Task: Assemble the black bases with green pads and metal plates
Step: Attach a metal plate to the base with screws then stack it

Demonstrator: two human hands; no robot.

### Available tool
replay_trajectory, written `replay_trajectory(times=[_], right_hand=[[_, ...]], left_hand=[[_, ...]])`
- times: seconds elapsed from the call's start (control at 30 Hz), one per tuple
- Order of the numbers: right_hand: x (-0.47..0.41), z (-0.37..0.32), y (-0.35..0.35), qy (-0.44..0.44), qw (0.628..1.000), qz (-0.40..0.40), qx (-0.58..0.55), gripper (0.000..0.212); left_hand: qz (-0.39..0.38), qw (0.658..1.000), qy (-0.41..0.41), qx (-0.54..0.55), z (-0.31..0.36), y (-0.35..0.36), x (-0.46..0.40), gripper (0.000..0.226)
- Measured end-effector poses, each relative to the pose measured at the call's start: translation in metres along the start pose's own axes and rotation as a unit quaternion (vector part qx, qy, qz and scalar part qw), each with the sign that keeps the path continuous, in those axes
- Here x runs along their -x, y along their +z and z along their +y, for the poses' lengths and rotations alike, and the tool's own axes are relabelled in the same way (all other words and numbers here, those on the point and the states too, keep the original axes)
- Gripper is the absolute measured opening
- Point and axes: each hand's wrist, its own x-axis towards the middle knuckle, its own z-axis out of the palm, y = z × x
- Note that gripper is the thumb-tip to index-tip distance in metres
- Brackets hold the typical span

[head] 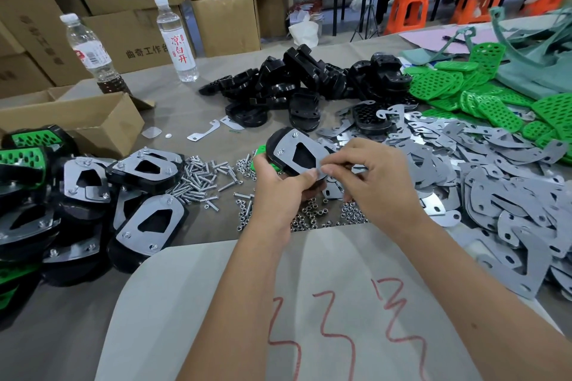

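We note a grey-covered table (173,108) in a workroom, with cardboard boxes (223,22) stacked beyond its far edge. Two water bottles (176,37) stand near the far left. Mid-table, the left hand (278,182) grips a black base (278,145) from beneath, its long axis running far-left to near-right. The right hand's (371,176) fingers pinch the metal plate (305,151) on top; we count two screws in it. Loose plates, pads, screws and nuts are too many to count.
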Motion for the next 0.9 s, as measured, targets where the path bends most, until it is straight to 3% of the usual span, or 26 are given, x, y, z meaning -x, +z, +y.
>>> replay_trajectory(times=[0.53,0.73,0.9], right_hand=[[-0.002,0.002,-0.010,-0.004,1.000,-0.006,-0.025,0.013],[-0.001,0.003,-0.013,0.026,0.997,-0.051,-0.054,0.013],[-0.001,0.003,-0.011,0.010,0.999,-0.033,-0.021,0.006]], left_hand=[[-0.016,0.998,0.019,-0.060,0.000,0.000,0.005,0.051],[-0.016,0.999,0.004,-0.034,0.000,-0.001,0.004,0.051],[-0.011,1.000,0.001,-0.004,0.000,0.001,0.004,0.051]])
